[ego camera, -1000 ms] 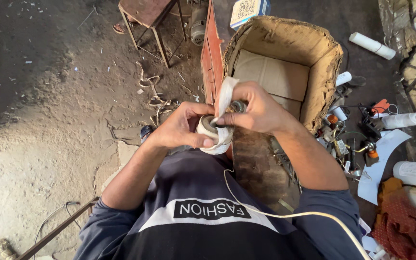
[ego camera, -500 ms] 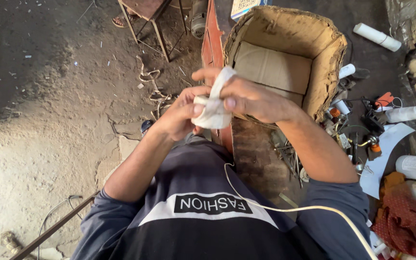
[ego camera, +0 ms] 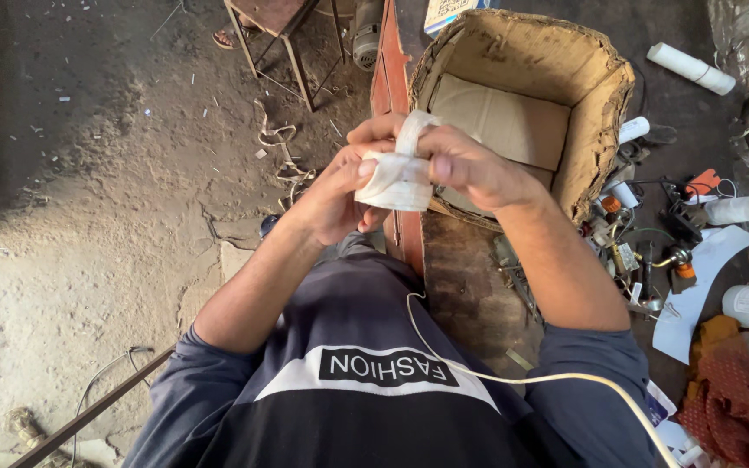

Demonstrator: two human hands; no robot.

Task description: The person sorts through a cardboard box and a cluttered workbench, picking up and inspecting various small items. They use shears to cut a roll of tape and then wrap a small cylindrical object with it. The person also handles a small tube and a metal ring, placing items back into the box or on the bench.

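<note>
The left hand (ego camera: 331, 195) and the right hand (ego camera: 461, 165) both grip a white wrapped bundle (ego camera: 394, 178), held in the air above the near edge of the cardboard box (ego camera: 522, 87). The left fingers clamp the lower fold. The right fingers pinch a white strip (ego camera: 409, 130) that rises from the top of the bundle. What lies inside the wrapping is hidden.

Hazards, largest first:

1. Drop. The bundle has no support under it. A slackened grip would likely send it onto the reddish wooden bench (ego camera: 457, 277) or into the open box.
2. Unwinding. The strip appears taut between the two hands. Loss of tension on the right side would probably loosen the wrap.
3. Snag. A pale cord (ego camera: 513, 378) runs across the person's chest, near the right forearm, and may catch on it.

Surroundings, largest first:

- Dirt floor (ego camera: 97, 217), left, with scattered scraps.
- Metal stool frame (ego camera: 283, 43), far, well apart from the hands.
- White tubes (ego camera: 691, 68), far right and right.
- Red patterned cloth (ego camera: 739, 399), near right.
- Small metal fittings (ego camera: 635, 251), right of the bench, just beside the box.

Nothing stands between the hands and the bundle.
</note>
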